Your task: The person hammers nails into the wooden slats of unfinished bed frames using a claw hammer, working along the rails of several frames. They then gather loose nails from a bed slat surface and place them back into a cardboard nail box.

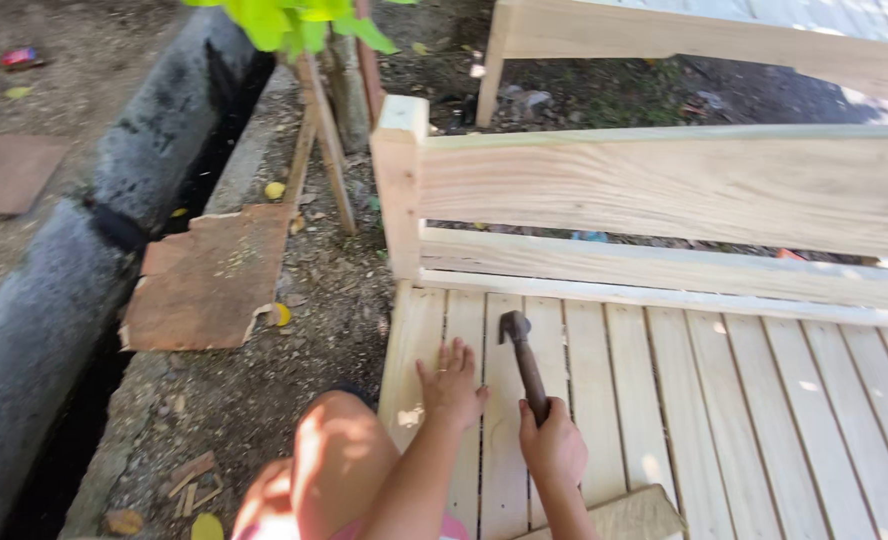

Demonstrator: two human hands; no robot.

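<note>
The right hand was clenched on a hammer, head raised just over a slat. The left hand, fingers spread and released, pressed the slats beside it. Nailing seemed underway; the next blow wanted aim clear of those fingers. Beyond stood the backrest.

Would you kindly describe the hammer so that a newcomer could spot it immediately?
Find the pale slatted wooden bench seat beneath its plank backrest. Near its left end, the right hand grips a dark, rusty hammer beside the flat left hand. It is the only dark metal thing on the slats.
</note>
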